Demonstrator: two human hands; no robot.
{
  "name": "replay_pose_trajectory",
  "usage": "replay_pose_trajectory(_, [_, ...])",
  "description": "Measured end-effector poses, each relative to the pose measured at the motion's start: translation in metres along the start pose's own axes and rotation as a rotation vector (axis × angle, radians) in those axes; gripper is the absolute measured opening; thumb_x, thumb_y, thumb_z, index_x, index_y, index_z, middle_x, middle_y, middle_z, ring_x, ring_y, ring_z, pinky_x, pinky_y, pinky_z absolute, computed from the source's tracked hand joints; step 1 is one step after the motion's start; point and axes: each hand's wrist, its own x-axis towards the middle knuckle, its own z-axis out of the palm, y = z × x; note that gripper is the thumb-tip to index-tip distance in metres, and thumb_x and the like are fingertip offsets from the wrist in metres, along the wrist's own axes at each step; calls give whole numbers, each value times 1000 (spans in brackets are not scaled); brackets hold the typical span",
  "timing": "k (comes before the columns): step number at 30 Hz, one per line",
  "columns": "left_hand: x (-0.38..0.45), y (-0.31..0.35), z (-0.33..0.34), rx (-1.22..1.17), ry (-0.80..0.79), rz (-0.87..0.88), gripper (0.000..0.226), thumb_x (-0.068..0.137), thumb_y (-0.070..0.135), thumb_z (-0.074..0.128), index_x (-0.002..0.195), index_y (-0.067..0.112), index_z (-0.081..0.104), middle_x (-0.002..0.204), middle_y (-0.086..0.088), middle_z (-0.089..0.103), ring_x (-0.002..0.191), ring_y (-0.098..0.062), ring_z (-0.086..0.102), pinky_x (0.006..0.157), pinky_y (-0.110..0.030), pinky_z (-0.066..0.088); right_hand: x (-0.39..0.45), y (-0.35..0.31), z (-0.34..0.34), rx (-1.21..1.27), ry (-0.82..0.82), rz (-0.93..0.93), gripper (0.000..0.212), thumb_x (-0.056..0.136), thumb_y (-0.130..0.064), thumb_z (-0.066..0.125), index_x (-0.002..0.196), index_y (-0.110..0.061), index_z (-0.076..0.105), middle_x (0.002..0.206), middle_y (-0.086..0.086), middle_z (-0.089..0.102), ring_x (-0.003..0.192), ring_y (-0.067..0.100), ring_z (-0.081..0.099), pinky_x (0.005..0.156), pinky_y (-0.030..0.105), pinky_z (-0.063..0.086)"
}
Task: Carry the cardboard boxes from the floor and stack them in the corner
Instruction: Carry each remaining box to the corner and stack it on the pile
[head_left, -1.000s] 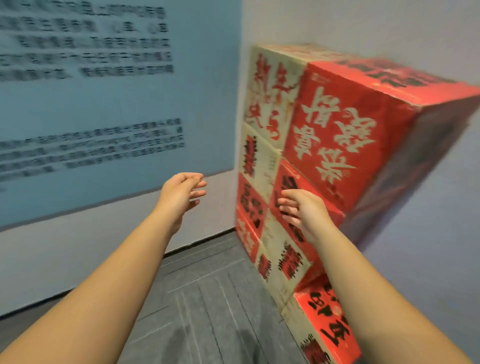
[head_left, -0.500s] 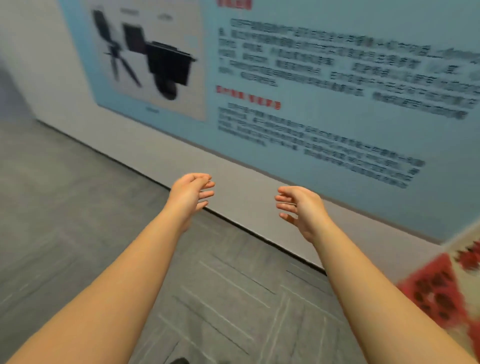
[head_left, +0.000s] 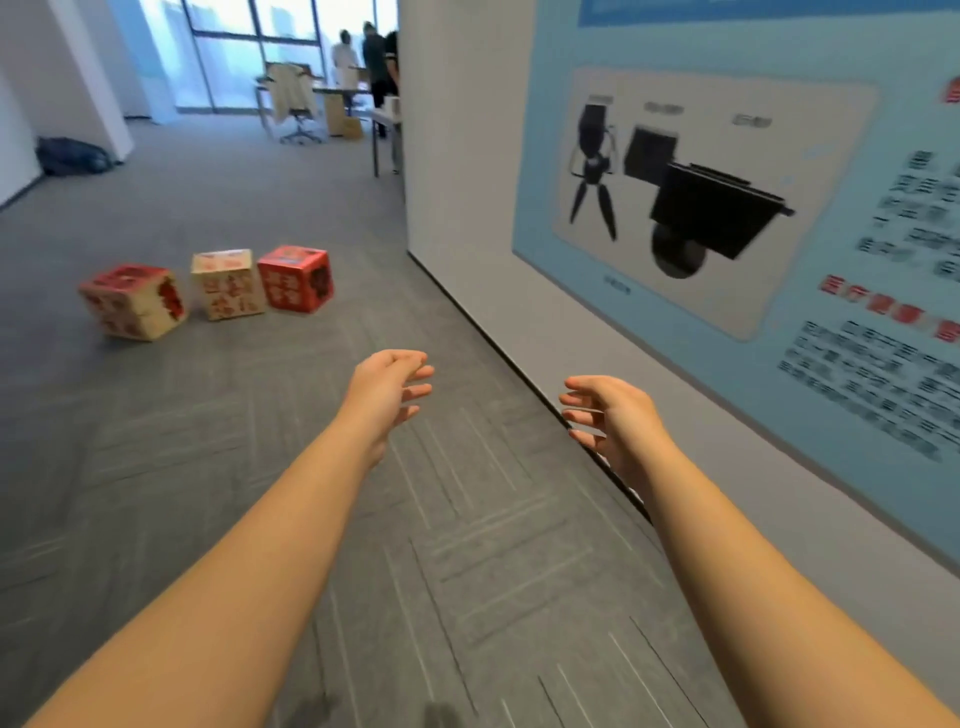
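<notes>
While both arms hang out in front with nothing in them, I'm reading risk from the left side across. Three cardboard boxes sit on the carpet well ahead: the tilted box (head_left: 134, 301) rests on an edge, so I judge it could roll or slip as it's lifted; the cream box (head_left: 227, 283) touches the red box (head_left: 296, 278), so grabbing one may drag its neighbour. My left hand (head_left: 387, 391) is spread loose, empty; my right hand (head_left: 610, 419) likewise, fingers curled, close to the poster wall (head_left: 701, 364), which I could scrape. A second ago the corner stack filled my view; now it's gone and the open floor is ahead.
</notes>
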Motion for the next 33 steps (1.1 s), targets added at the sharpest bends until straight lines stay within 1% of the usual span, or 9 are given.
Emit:
replay_pose_trajectory(4, [52, 19, -65, -14, 114, 3, 21, 97, 18, 43, 78, 22, 50, 82, 6, 57, 74, -7, 54, 69, -23, 38, 49, -10, 79, -25, -102, 11, 17, 90, -15, 52, 74, -19, 57, 75, 1, 58, 67, 11, 53, 61, 24, 40])
replay_pose_trajectory(8, [92, 27, -117, -33, 234, -6, 21, 97, 17, 43, 78, 21, 51, 83, 6, 57, 74, -7, 53, 86, -30, 38, 96, -20, 150, -52, -204, 13, 18, 89, -15, 53, 72, -19, 57, 74, 1, 57, 66, 11, 53, 62, 24, 40])
replay_pose_trajectory(13, [152, 28, -163, -53, 360, -18, 21, 98, 18, 43, 80, 21, 53, 86, 5, 57, 77, -8, 54, 90, -32, 40, 165, -22, 226, -73, -336, 14, 14, 87, -15, 54, 75, -18, 58, 74, 0, 58, 66, 11, 54, 60, 23, 40])
replay_pose_trajectory(18, [246, 36, -181, -69, 445, -27, 15, 98, 17, 42, 91, 17, 56, 87, 4, 56, 78, -8, 53, 92, -33, 39, 262, -27, 286, -86, -427, 32, 11, 87, -14, 55, 77, -18, 59, 75, 1, 59, 67, 13, 54, 62, 25, 41])
replay_pose_trajectory(22, [334, 61, -186, -71, 491, -17, 19, 98, 18, 43, 82, 20, 53, 86, 5, 55, 77, -7, 52, 90, -32, 39, 352, -58, 331, -91, -447, 30, 11, 88, -15, 55, 78, -18, 58, 76, 2, 59, 68, 13, 54, 63, 26, 42])
replay_pose_trajectory(25, [394, 79, -192, -80, 522, -7, 13, 98, 18, 43, 95, 16, 56, 87, 5, 56, 79, -8, 53, 89, -32, 40, 411, -80, 362, -91, -460, 27, 10, 88, -16, 55, 79, -17, 57, 77, 2, 59, 69, 13, 54, 64, 25, 42])
replay_pose_trajectory(27, [427, 83, -197, -88, 538, -15, 13, 98, 18, 43, 103, 14, 54, 92, 2, 57, 86, -13, 55, 89, -32, 40, 445, -88, 382, -103, -462, 28, 10, 89, -16, 54, 79, -16, 58, 79, 2, 59, 70, 13, 54, 64, 26, 43])
replay_pose_trajectory(30, [476, 81, -208, -91, 557, -40, 13, 97, 17, 44, 104, 12, 54, 105, -3, 57, 99, -18, 53, 91, -33, 41, 491, -90, 412, -118, -468, 49, 12, 90, -16, 53, 79, -15, 58, 80, 2, 59, 72, 13, 55, 63, 26, 44])
replay_pose_trajectory(33, [531, 76, -224, -101, 572, -75, 13, 97, 16, 43, 104, 12, 54, 109, -5, 56, 100, -18, 52, 96, -35, 41, 537, -86, 442, -130, -465, 82, 13, 91, -15, 52, 79, -15, 58, 78, 2, 60, 71, 13, 55, 64, 25, 44])
